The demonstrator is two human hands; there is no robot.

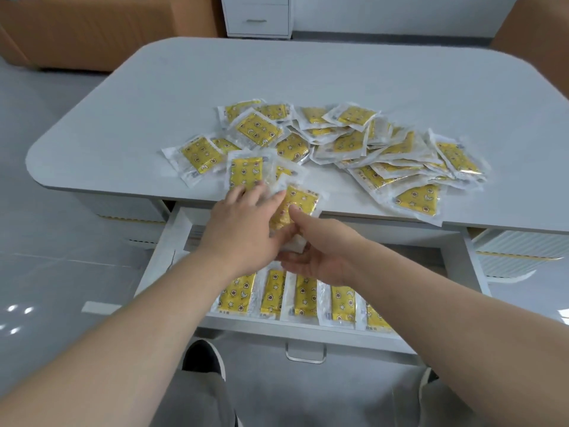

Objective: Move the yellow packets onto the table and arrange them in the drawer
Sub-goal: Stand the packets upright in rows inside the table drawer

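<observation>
One yellow packet [297, 203] points to 1 o'clock; right hand [323, 252] pinches it, left hand [243, 224] touches it, fingers straight. Writing is too blurry.

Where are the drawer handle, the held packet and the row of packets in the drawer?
drawer handle [306, 359]: head view, middle of the metal pull.
held packet [301, 197]: head view, yellow face above the thumb.
row of packets [305, 298]: head view, middle packet's yellow face.

Bright even light, soft shadows, edges bowed
</observation>
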